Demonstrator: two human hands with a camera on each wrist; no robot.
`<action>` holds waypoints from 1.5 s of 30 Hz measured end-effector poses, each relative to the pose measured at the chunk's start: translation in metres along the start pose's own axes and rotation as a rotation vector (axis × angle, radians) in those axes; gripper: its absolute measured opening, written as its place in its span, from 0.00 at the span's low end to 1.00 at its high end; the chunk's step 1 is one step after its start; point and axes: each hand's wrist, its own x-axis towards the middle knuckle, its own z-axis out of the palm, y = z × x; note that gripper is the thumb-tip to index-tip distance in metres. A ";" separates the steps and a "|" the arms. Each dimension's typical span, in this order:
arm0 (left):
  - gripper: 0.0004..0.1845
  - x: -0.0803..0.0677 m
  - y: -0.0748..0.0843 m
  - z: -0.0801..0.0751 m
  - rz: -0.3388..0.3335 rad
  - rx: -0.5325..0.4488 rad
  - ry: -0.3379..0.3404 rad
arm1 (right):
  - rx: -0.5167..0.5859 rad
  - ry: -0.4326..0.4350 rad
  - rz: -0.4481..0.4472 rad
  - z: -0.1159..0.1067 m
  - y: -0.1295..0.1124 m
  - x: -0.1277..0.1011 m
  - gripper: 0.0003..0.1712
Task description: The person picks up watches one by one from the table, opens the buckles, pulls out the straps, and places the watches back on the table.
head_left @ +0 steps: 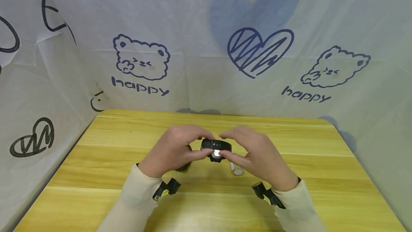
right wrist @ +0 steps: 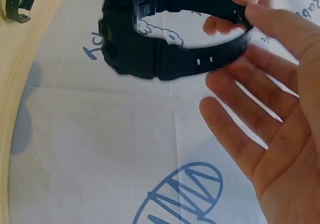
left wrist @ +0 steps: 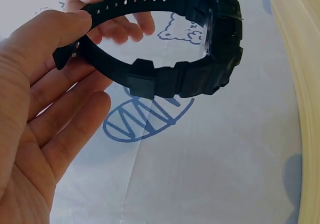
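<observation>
Head view shows one black watch (head_left: pixel 216 148) held up over the middle of the tabletop (head_left: pixel 96 160). The left hand (head_left: pixel 173 149) pinches its strap at 9 o'clock, and the right hand (head_left: pixel 257 155) pinches it at 3 o'clock. It is best to hold both strap ends firmly and keep the watch level. A second watch, one small pale watch (head_left: pixel 237 170), lies at 5 o'clock. Two hands, two watches.

Wooden table (head_left: pixel 289 142); white printed cloth backdrop (head_left: pixel 206 28) (bears, heart); small pale watch (head_left: pixel 237 170).

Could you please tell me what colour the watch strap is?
Black: the black plastic wristwatch strap shows best in the left wrist view.
</observation>
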 end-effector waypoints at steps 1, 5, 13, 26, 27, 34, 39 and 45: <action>0.14 0.000 0.000 0.000 0.007 0.003 0.004 | -0.002 0.009 -0.003 0.000 0.000 0.000 0.20; 0.15 0.002 0.003 0.001 0.024 0.015 -0.007 | 0.003 0.016 -0.007 0.001 -0.002 0.001 0.21; 0.15 0.003 0.005 0.002 0.011 0.031 -0.037 | 0.008 -0.008 -0.022 0.001 -0.002 0.001 0.15; 0.13 0.003 0.004 0.004 -0.006 -0.009 -0.018 | 0.024 -0.021 -0.035 -0.002 -0.002 0.002 0.14; 0.13 0.002 0.004 0.004 -0.006 -0.014 -0.017 | 0.025 -0.022 -0.037 -0.002 -0.002 0.002 0.14; 0.12 0.003 0.004 0.002 -0.007 -0.047 -0.014 | 0.036 -0.017 -0.049 -0.002 -0.001 0.002 0.15; 0.12 0.003 0.004 0.002 -0.010 -0.051 -0.017 | 0.039 -0.018 -0.052 -0.002 -0.001 0.001 0.14; 0.12 0.002 0.004 0.003 -0.022 -0.051 -0.027 | 0.047 -0.017 -0.051 -0.003 -0.001 0.001 0.12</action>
